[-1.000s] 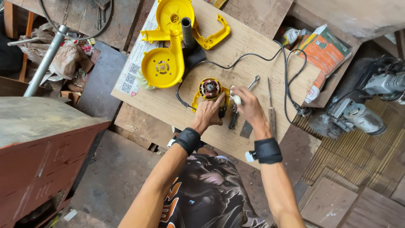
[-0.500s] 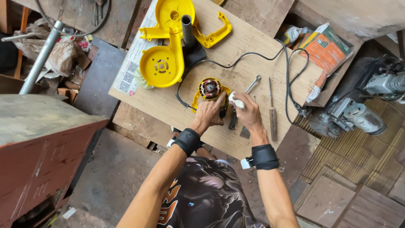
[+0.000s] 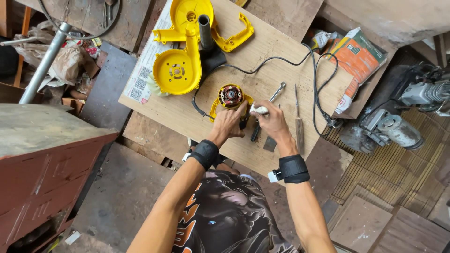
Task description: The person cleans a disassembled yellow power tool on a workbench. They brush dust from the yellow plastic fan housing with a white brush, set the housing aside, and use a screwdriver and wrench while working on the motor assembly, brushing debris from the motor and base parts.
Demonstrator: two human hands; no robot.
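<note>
Holding the motor (image 3: 230, 97) in the left hand (image 3: 228, 125), the right hand (image 3: 273, 122) grips a small white thing (image 3: 258, 109) that could slip and knock the screwdriver (image 3: 298, 122) off the tabletop (image 3: 187, 110).

A small yellow-housed motor (image 3: 230, 97), copper windings up, sits upright on the wooden board (image 3: 276, 47).

You work over a plywood board (image 3: 276, 51) on a cluttered workshop floor: rust-red metal cabinet (image 3: 42, 159) at your left, woven mat (image 3: 403, 182) and wood offcuts (image 3: 375, 225) at right.
</note>
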